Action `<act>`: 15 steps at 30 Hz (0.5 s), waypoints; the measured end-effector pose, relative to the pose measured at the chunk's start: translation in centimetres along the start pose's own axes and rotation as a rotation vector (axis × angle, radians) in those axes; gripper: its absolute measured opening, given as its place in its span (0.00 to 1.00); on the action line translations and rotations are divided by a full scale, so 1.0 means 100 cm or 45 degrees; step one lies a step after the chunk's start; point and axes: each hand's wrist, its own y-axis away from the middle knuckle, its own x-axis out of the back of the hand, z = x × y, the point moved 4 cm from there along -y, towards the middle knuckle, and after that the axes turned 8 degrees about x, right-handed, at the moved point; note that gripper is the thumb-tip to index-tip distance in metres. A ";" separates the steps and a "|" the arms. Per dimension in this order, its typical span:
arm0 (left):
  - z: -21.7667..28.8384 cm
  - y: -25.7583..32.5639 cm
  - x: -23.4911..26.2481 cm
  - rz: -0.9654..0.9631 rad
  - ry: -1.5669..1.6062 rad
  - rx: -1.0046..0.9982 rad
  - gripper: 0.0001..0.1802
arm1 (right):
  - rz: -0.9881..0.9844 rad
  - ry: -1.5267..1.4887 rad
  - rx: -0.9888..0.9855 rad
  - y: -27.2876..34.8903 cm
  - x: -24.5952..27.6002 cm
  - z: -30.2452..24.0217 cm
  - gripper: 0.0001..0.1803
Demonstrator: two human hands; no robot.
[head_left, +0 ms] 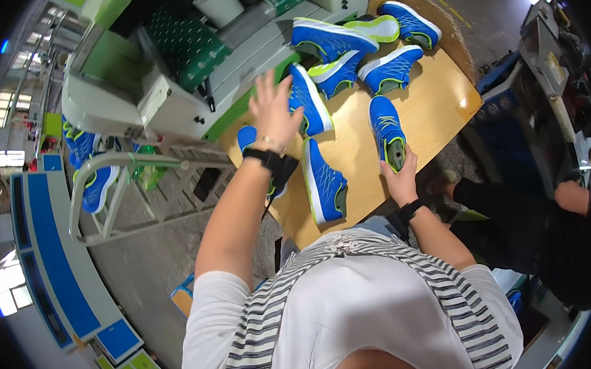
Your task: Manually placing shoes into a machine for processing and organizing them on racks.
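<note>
At centre frame I see my left hand [273, 110] spread open, fingers splayed, over a blue knit shoe with a white sole [309, 101]. Right of centre, my right hand [400, 177] grips the heel of another blue mesh shoe [386, 129] with lime trim, lying on the smooth plywood worktop [434, 109]. More matching shoes [354, 43] cluster at upper centre.

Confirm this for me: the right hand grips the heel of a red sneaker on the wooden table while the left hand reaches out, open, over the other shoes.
Not quite: the sneaker gripped by the right hand is blue with lime-green trim, not red. The head view shows this. The rest holds: it lies on the wooden table, and the left hand reaches out open over the other shoes.
</note>
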 end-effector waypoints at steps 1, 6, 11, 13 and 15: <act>0.026 -0.021 0.002 -0.017 -0.017 -0.150 0.39 | -0.017 -0.001 -0.011 0.001 0.002 -0.002 0.43; 0.059 -0.118 -0.029 0.126 -0.610 -0.698 0.49 | -0.014 -0.024 -0.038 0.006 0.000 -0.009 0.42; 0.057 -0.152 -0.064 -0.125 -0.851 -0.764 0.51 | 0.012 -0.005 -0.070 0.006 0.004 -0.012 0.43; 0.059 -0.150 -0.054 0.036 -0.757 -0.886 0.54 | 0.006 0.001 -0.076 0.009 0.003 -0.010 0.43; 0.071 -0.139 -0.030 -0.149 -0.564 -0.765 0.59 | 0.005 -0.130 -0.079 0.003 0.005 -0.004 0.45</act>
